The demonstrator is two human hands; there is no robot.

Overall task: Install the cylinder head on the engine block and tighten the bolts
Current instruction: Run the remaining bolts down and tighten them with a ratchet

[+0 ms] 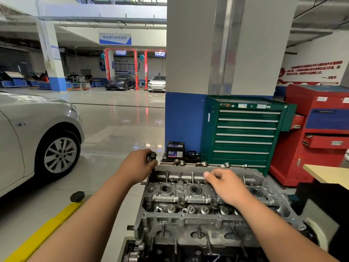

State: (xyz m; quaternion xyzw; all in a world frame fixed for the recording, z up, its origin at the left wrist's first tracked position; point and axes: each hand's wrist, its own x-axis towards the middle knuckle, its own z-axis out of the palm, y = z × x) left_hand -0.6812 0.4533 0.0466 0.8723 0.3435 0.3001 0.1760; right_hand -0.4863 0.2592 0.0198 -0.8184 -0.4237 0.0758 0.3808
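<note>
Cylinder head (198, 197) already seated on engine block (166, 252). Left hand (137, 165) grips bolts (152, 156) at head's far-left corner. Right hand (226, 184) has fingers curled over far edge, hold unclear. Bolt insertion and tightening apparently remain.

Glossy floor (117, 133) bears a green cabinet (245, 133) and, apparently, a battery (175, 151).

Engine block (188, 250) cut off at btm edge, R hand (228, 186) hides part of cyl. head (179, 197), bolts (152, 156) mostly buried in L hand (137, 167), count unclear.
</note>
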